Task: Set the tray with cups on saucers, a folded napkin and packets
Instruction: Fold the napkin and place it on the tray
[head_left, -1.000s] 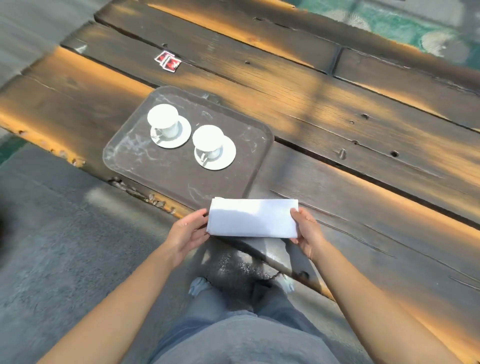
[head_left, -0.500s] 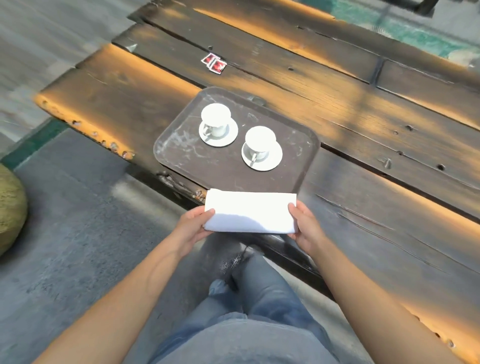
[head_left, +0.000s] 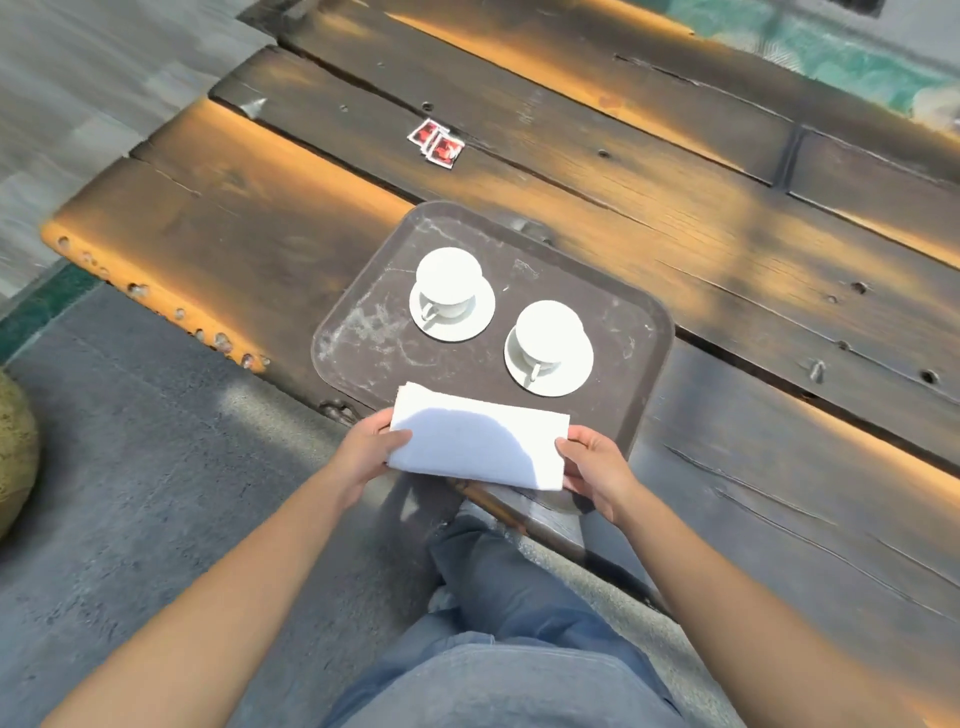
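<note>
A dark brown tray (head_left: 363, 338) lies at the near edge of a wooden table. On it stand two white cups upside down on white saucers, one at the left (head_left: 450, 280) and one at the right (head_left: 549, 332). A folded white napkin (head_left: 478, 444) hangs over the tray's near edge, held flat at both short ends. My left hand (head_left: 371, 449) grips its left end and my right hand (head_left: 597, 467) grips its right end. Two red packets (head_left: 436, 144) lie on the table beyond the tray.
The table (head_left: 727, 249) is made of dark, weathered planks with gaps and knots, stretching right and away. Grey pavement (head_left: 130, 493) lies below its near edge. A rounded yellowish object (head_left: 13, 452) sits at the far left. My legs in blue jeans (head_left: 493, 649) are below.
The napkin and both hands have moved toward the tray, and the napkin now overlaps its near edge. The camera view has shifted left, so the tray sits more central.
</note>
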